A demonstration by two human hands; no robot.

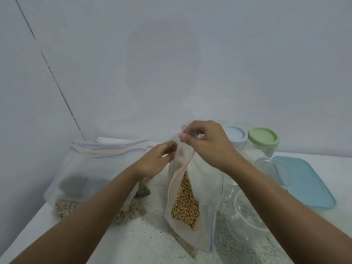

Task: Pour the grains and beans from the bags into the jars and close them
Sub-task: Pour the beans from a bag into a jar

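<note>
Left hand [156,159] and right hand [207,143] pinch the top of the upright bean bag [185,202].

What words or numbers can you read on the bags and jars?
None: no words, numbers or signs show anywhere.
The bean bag has only a red line and a blue line.
The other bags have only coloured zip stripes.
The blue jar lid and green jar lid are plain.

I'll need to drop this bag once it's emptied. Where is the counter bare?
Bare speckled counter lies near the front edge, between the grain bags on the left and the soybean bag. The right is crowded: two lidded jars, open clear containers, a blue lid.
</note>
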